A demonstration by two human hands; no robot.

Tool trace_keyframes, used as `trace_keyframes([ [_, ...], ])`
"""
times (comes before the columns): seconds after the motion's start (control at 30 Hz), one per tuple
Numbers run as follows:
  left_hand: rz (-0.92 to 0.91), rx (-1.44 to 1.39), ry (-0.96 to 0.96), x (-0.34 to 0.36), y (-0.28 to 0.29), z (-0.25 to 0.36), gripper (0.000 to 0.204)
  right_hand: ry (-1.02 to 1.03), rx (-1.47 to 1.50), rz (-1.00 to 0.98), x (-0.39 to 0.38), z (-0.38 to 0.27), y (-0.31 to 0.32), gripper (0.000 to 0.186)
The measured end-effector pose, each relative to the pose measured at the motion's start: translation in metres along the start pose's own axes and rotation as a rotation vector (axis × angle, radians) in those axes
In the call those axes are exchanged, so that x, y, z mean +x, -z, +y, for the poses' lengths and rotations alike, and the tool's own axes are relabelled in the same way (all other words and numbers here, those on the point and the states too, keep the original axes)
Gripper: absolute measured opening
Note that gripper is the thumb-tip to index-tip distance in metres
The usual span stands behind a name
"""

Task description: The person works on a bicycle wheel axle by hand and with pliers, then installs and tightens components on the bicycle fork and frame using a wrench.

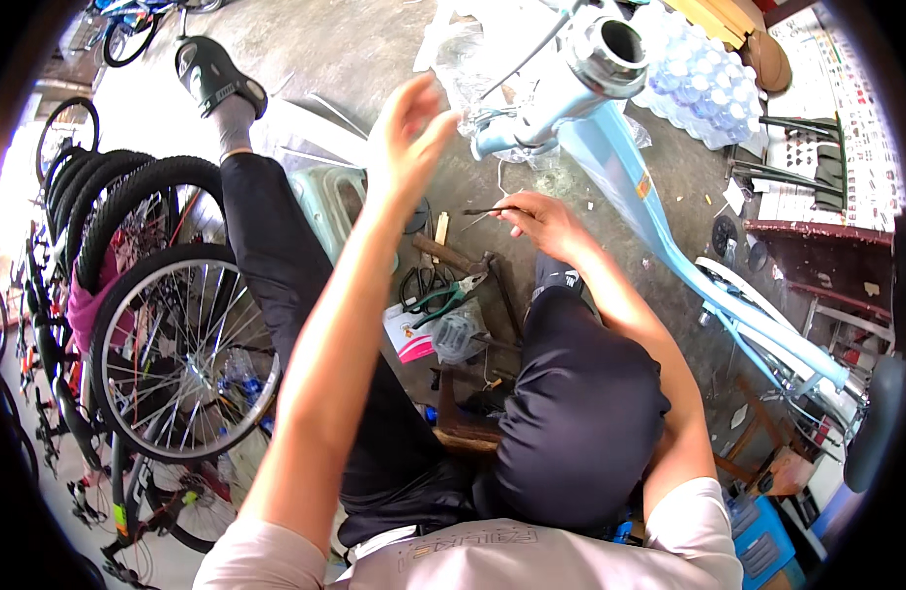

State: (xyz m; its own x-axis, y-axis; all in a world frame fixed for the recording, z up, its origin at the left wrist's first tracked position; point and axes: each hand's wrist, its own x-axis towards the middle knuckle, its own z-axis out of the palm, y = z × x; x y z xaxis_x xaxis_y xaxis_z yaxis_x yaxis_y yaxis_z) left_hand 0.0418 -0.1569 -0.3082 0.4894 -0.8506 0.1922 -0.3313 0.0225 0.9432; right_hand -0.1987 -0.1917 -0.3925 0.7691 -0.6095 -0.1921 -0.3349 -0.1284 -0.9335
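My left hand (410, 143) is raised ahead of me, fingers apart and a little blurred, with nothing visible in it. Lower and to its right, my right hand (543, 224) pinches a thin dark rod-like tool (482, 210) that points left; its exact kind is unclear. A light blue bicycle frame (625, 177) with a bare metal head tube (610, 54) stands to the right of both hands, touched by neither. Below my hands, between my legs, lie a hammer (451, 256), green-handled pliers (453, 298) and a clear plastic tub (458, 336).
Bicycle wheels with black tyres (189, 354) crowd the left side. Bundled water bottles (697, 84) stand at the far right, near a dark red table (821, 258). A pale green plastic stool (325, 211) is beside my left leg. A blue crate (762, 541) sits at lower right.
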Motion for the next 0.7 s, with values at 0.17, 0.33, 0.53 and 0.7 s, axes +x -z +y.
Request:
trace_keyframes([
  [0.17,0.162,-0.04,0.428,-0.137,-0.028,-0.011,0.038,-0.121,0.101,-0.199,0.016,-0.062,-0.004,0.024],
  [0.33,0.207,-0.498,0.445,-0.146,-0.057,0.021,0.024,0.085,-0.181,-0.174,-0.003,-0.076,0.004,0.032],
  [0.53,-0.095,0.032,0.179,-0.103,-0.014,0.038,0.015,-0.13,0.054,-0.074,-0.082,-0.164,0.087,0.024],
  [0.7,-0.055,0.4,-0.126,-0.084,0.003,0.019,0.013,0.08,0.307,0.361,-0.037,-0.163,0.172,0.026],
])
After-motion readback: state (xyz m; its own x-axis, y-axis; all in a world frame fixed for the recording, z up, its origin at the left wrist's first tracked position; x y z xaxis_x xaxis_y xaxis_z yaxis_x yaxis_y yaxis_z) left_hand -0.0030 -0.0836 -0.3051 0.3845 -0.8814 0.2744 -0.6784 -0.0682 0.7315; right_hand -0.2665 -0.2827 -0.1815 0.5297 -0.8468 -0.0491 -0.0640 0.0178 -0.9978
